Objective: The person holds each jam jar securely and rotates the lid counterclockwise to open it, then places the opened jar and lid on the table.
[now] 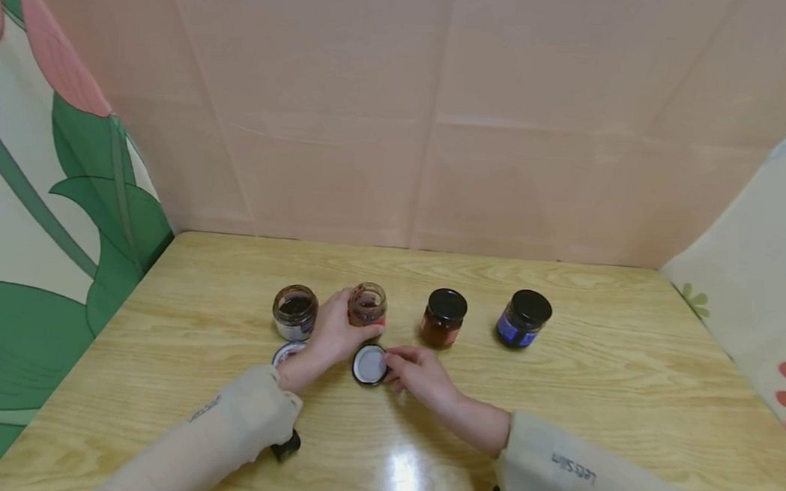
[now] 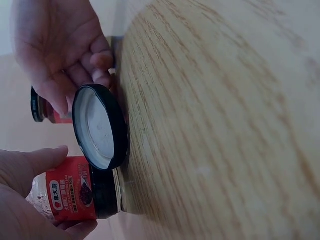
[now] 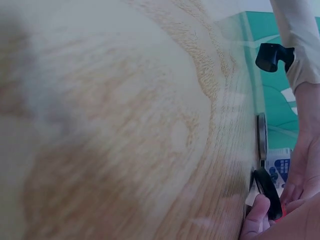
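Note:
My left hand (image 1: 335,332) grips an uncapped glass jam jar (image 1: 367,304) with a red label (image 2: 73,189), standing upright on the table. Its clear walls carry smears, and dark contents show low inside in the left wrist view. Just in front of that jar, my right hand (image 1: 424,375) pinches the rim of a black jar lid (image 1: 368,365). The lid's pale inner face is turned up toward the head camera. In the left wrist view it stands tilted, its lower edge close to the tabletop; whether it touches the wood I cannot tell.
Left of my left hand stands another open jar (image 1: 296,315) with dark contents; its upturned lid (image 1: 286,353) lies before it, partly covered by my wrist. To the right are two black-capped jars, one reddish (image 1: 443,320), one blue-labelled (image 1: 522,321). A curtain (image 1: 411,164) hangs behind the wooden table (image 1: 601,378).

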`<state>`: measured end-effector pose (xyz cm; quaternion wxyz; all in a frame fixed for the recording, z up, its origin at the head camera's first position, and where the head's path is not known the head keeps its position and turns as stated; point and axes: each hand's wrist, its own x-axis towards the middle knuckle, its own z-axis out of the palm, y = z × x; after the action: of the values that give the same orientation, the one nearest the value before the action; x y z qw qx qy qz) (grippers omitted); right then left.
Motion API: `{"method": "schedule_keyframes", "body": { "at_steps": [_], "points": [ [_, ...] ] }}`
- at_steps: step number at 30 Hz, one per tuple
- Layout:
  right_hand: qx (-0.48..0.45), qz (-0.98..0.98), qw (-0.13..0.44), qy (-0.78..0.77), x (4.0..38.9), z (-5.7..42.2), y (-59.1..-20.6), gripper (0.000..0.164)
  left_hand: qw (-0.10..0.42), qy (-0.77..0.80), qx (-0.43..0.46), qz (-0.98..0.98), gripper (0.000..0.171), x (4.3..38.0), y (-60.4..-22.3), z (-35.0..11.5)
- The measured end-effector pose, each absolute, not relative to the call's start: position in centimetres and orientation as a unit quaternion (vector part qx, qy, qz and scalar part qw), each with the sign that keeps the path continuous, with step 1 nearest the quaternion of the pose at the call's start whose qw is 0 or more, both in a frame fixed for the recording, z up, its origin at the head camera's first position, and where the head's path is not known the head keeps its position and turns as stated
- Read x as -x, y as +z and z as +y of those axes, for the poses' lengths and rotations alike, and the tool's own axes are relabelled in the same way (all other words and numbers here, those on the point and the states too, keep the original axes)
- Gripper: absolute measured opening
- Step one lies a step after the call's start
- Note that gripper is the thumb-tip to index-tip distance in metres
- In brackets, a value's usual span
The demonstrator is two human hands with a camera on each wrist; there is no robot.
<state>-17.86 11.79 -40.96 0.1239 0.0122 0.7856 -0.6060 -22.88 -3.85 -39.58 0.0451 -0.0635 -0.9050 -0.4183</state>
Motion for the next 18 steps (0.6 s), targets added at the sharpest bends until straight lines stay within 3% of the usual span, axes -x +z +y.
{"method": "schedule_keyframes", "body": {
  "at_steps": [18],
  "points": [
    [-0.017,0.770,0.112,-0.628,17.80,11.79,-40.60,0.033,0.045,-0.431,0.045,-0.900,0.066,23.08,-39.70,-3.55]
  ]
}}
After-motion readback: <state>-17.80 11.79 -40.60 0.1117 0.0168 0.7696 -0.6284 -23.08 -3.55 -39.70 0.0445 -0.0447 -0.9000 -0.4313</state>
